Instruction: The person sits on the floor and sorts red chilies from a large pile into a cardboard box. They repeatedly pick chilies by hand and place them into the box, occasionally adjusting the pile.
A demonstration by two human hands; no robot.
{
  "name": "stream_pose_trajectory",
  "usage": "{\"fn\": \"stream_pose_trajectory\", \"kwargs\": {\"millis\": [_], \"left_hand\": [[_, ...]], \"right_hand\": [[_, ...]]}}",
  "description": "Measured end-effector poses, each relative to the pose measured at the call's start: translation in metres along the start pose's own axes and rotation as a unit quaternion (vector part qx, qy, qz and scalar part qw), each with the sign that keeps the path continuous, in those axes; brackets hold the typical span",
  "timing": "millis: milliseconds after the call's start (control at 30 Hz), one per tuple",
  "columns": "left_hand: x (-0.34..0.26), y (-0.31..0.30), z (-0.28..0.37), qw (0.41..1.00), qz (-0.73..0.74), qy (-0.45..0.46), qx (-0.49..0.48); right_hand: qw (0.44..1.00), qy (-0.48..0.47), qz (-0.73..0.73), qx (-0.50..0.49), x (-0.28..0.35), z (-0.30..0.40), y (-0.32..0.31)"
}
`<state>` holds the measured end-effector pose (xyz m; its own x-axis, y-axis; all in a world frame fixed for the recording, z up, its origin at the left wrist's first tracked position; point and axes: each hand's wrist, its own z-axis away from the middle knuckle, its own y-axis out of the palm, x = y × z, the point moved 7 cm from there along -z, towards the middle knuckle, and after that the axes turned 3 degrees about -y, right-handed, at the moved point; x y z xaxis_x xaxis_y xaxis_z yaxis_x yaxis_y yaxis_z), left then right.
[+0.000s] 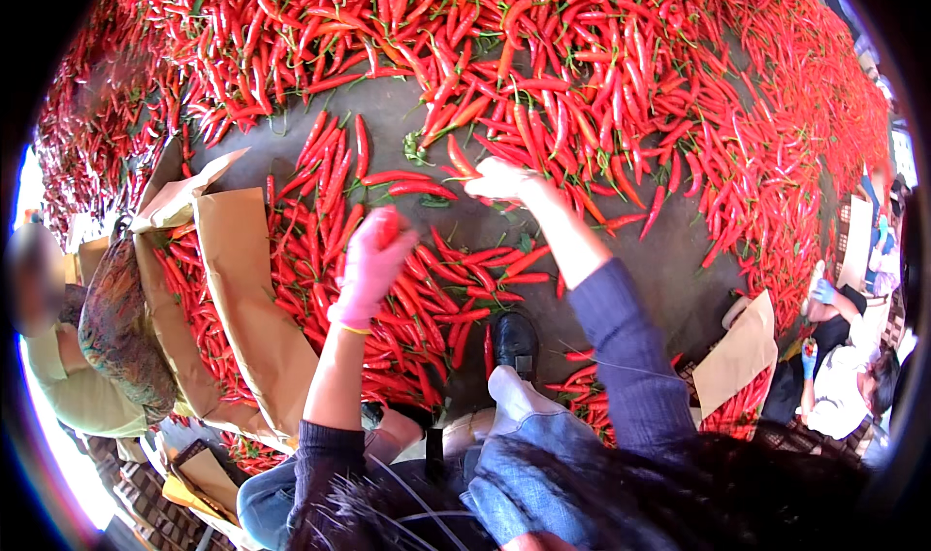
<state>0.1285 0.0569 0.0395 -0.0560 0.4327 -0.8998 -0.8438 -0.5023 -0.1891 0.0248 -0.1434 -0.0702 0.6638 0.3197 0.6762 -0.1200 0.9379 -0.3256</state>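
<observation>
My left hand (371, 267), in a pink glove, is curled around what looks like a red chili pepper (386, 227), mostly hidden by the fingers. Below and beside it lies a heap of red chili peppers (313, 238). My right hand (505, 181) reaches forward over the grey floor (654, 260), at the near edge of a large spread of red chili peppers (582, 78). It is pale with glare and blurred. A single chili pepper (458, 157) lies close to its fingertips; whether the fingers grip anything is unclear. Green chili peppers (414, 147) lie nearby.
At left stands an open, paper-lined container (240, 253) with red chili peppers inside. A person (80, 384) sits beyond it, next to a patterned cloth bundle (124, 325). Another container with a cardboard flap (738, 354) stands at right, near a gloved person (836, 384). My shoe (515, 340) rests between peppers.
</observation>
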Motion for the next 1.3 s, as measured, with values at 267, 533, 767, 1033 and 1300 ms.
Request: {"fn": "stream_pose_trajectory", "kwargs": {"millis": [267, 533, 767, 1033, 1300], "left_hand": [[0.049, 0.122, -0.012, 0.748, -0.635, 0.105, 0.159], [0.041, 0.035, -0.022, 0.883, -0.461, 0.013, 0.084], [0.027, 0.014, -0.012, 0.911, -0.390, 0.127, -0.041], [0.053, 0.015, -0.013, 0.946, -0.321, -0.043, 0.015], [0.032, -0.026, 0.005, 0.997, -0.074, -0.032, 0.005]], "right_hand": [[0.942, -0.052, -0.094, -0.316, -0.088, 0.199, 0.015], [0.897, -0.094, 0.301, -0.311, -0.049, 0.140, 0.073], [0.962, -0.002, 0.067, -0.266, -0.018, 0.119, 0.050], [0.949, -0.019, -0.085, -0.302, -0.012, 0.119, 0.055], [0.974, 0.043, -0.040, -0.218, -0.136, 0.266, 0.069]]}}
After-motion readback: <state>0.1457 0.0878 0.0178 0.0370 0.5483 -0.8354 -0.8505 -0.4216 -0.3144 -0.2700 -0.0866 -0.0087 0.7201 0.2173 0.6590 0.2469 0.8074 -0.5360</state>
